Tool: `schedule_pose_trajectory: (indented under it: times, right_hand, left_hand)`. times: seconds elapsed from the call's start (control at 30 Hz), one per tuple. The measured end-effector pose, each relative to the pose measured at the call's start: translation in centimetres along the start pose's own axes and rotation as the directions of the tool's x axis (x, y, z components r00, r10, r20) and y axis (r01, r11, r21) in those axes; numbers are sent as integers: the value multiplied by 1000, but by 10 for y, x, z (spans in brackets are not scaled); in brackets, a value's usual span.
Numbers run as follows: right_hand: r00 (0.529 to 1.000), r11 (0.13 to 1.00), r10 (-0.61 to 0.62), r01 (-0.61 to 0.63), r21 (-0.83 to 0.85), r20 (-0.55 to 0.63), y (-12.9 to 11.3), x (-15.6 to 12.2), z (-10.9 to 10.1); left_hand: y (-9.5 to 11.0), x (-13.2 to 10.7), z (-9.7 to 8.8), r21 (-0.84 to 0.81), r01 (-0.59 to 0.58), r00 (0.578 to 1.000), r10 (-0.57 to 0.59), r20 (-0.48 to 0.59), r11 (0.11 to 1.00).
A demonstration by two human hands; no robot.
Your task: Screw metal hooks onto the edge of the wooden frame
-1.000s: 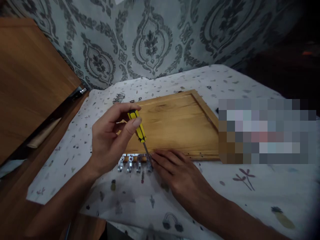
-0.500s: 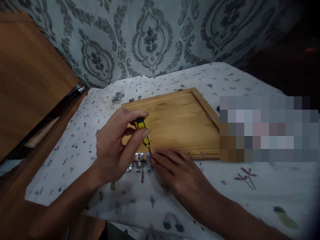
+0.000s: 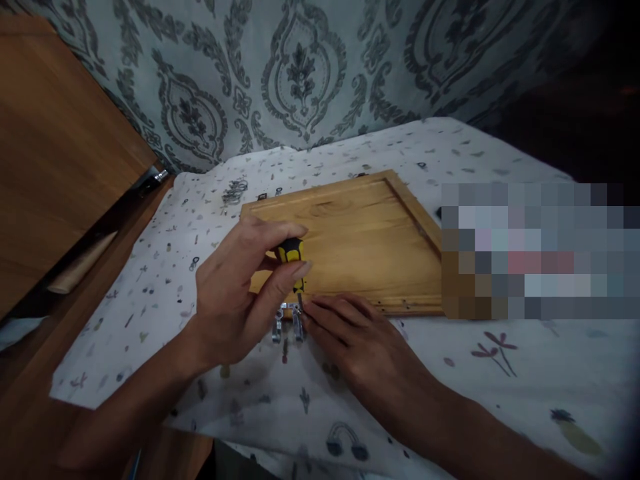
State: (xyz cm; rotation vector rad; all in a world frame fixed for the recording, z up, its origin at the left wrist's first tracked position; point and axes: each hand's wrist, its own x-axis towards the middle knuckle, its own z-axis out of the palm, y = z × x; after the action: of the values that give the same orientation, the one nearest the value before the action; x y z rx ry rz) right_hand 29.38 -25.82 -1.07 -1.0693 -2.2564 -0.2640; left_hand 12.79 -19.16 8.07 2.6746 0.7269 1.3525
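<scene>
My left hand (image 3: pixel 235 287) is closed round the yellow-and-black handle of a screwdriver (image 3: pixel 291 253), which points almost straight down. Its shaft ends at a metal hook rail (image 3: pixel 286 305) along the near edge of a wooden board (image 3: pixel 345 247). Shiny hooks hang from this rail over that edge; my left hand covers part of it. Beside the screwdriver tip, my right hand (image 3: pixel 360 340) rests on the board's near edge. Its fingers are closed together at the rail, their tips by the shaft. Whether a screw sits under the tip is too small to see.
A white patterned cloth (image 3: pixel 150 333) covers the table. Behind the board lies a small heap of metal pieces (image 3: pixel 234 191). A wooden cabinet (image 3: pixel 70 133) stands at the left, and a patterned wall (image 3: pixel 300 67) rises behind. A blurred patch hides the area right of the board.
My left hand and the screwdriver have shifted slightly right, and the handle stands more upright. Less of the hook rail shows at the left. My right hand stays in place.
</scene>
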Motion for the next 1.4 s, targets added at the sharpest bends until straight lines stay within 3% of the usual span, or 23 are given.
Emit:
schedule_pose_trajectory:
  times: [0.7, 0.87, 1.27, 1.4]
  right_hand:
    - [1000, 1000, 20, -20, 3, 7, -1, -1, -1]
    - [1000, 1000, 4, -4, -1, -23, -1, -2, -1]
    - [999, 1000, 13, -13, -2, -31, 0, -1, 0]
    - [1000, 1000, 5, -5, 5, -23, 0, -3, 1]
  left_hand:
    - [1, 0, -5, -10, -13, 997, 14, 70, 1000]
    - [0, -1, -7, -80, -27, 996, 34, 80, 996]
    - [-10, -5, -5, -87, -65, 998, 63, -17, 994]
    - [-9, -3, -7, -101, -19, 1000, 17, -20, 995]
